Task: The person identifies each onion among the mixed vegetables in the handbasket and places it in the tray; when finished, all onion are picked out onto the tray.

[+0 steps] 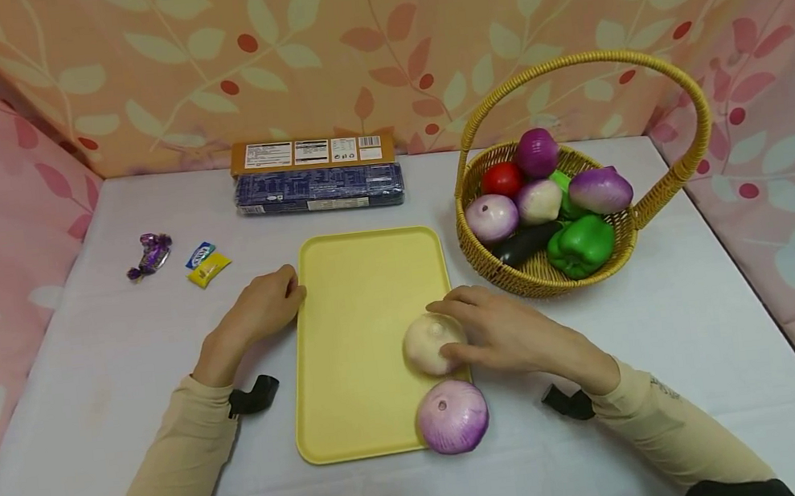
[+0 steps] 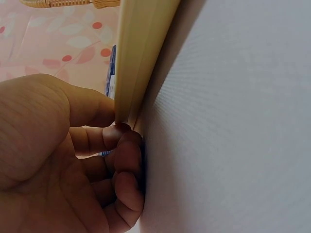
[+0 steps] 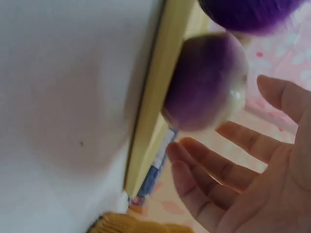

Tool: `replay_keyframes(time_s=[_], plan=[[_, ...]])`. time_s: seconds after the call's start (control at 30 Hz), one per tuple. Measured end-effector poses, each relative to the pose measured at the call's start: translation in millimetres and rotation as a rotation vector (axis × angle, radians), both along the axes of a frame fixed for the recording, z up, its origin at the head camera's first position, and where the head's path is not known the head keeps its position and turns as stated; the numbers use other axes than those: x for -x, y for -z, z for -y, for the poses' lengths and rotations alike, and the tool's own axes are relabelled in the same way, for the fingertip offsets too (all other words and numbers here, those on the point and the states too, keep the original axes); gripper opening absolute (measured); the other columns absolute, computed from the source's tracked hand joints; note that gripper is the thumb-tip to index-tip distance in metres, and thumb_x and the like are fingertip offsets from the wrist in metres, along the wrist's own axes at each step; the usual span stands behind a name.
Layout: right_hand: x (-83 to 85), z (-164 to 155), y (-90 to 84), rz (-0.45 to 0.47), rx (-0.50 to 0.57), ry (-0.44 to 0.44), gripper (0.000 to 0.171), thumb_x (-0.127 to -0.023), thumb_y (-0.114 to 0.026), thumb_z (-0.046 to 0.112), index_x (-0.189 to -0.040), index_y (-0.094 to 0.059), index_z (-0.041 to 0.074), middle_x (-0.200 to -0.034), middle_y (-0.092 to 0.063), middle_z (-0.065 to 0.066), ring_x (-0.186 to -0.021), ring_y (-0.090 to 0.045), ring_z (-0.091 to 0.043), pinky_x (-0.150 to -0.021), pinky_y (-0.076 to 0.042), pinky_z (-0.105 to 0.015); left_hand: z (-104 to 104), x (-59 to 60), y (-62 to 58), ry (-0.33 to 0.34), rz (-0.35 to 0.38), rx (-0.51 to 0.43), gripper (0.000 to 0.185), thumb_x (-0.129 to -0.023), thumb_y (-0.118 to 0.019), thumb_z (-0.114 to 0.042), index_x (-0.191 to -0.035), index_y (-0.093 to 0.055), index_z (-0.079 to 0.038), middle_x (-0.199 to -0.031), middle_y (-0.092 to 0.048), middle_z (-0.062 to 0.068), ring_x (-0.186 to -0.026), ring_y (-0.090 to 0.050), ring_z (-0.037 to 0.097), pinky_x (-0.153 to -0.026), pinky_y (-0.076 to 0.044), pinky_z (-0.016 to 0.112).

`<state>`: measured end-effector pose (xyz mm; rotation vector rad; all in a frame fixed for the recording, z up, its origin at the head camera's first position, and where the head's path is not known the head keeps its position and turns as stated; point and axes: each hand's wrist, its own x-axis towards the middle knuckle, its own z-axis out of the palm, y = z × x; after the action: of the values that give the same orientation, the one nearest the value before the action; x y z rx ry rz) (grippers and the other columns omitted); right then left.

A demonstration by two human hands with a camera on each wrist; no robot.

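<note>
Resting on the yellow tray (image 1: 359, 300), the pale onion (image 1: 431, 343) sits against the right hand (image 1: 504, 332), whose loose fingers should lift straight away, while the left hand's (image 1: 265, 304) curled fingers steady the rim.

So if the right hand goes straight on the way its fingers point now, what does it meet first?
Most likely the pale onion on the yellow tray. The right hand points left at it with fingers spread; the right wrist view seems to show a small gap, though depth is unclear.
</note>
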<state>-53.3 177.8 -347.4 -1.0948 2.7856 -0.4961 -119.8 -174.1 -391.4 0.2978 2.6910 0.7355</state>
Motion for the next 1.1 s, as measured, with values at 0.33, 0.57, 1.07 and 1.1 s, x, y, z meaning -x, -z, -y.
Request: replay_keyframes(time_s=[0.33,0.57,1.07,1.1], plan=[[51.7,-61,-28.3,-0.438,0.367,0.331,0.043,-0.084,-0.067,0.008,-0.126,-0.061,0.002,-0.120,-0.062,-0.021,-0.105,-0.060,-0.034,-0.087,-0.048,-0.047,0,-0.1,-3.3,-0.006,-0.002,0.001,0.016,-0.099,-0.045,-0.020,-0.092,-0.050,-0.005,-0.074,-0.049,0.006,-0.068,-0.048,0.020,-0.059,-0.035,0.029],[89.3,-114,-27.7,-0.565,0.060,0.652,0.055,-0.089,-0.063,0.022,-0.135,-0.048,-0.005,-0.133,-0.044,-0.041,-0.127,-0.039,-0.059,-0.102,-0.034,-0.067,0,-0.2,-1.5,-0.013,0.018,-0.002,0.016,-0.099,-0.046,-0.020,-0.092,-0.049,-0.006,-0.075,-0.050,0.007,-0.068,-0.048,0.020,-0.059,-0.036,0.029],[84.2,-106,-26.5,-0.453,0.055,0.714,0.052,-0.086,-0.058,0.024,-0.131,-0.052,-0.001,-0.124,-0.047,-0.037,-0.103,-0.049,-0.057,-0.081,-0.042,-0.068,1,-1.3,0.2,-0.014,0.009,-0.003,0.016,-0.099,-0.046,-0.020,-0.091,-0.049,-0.006,-0.075,-0.049,0.006,-0.068,-0.047,0.020,-0.059,-0.035,0.030],[81.9,-101,-29.4,-0.439,0.100,0.702,0.056,-0.085,-0.058,0.025,-0.134,-0.050,-0.001,-0.125,-0.047,-0.037,-0.107,-0.048,-0.055,-0.085,-0.041,-0.067,1,-1.2,-0.3,-0.015,0.012,-0.004,0.016,-0.099,-0.046,-0.020,-0.091,-0.049,-0.006,-0.075,-0.049,0.006,-0.068,-0.047,0.020,-0.059,-0.035,0.030]])
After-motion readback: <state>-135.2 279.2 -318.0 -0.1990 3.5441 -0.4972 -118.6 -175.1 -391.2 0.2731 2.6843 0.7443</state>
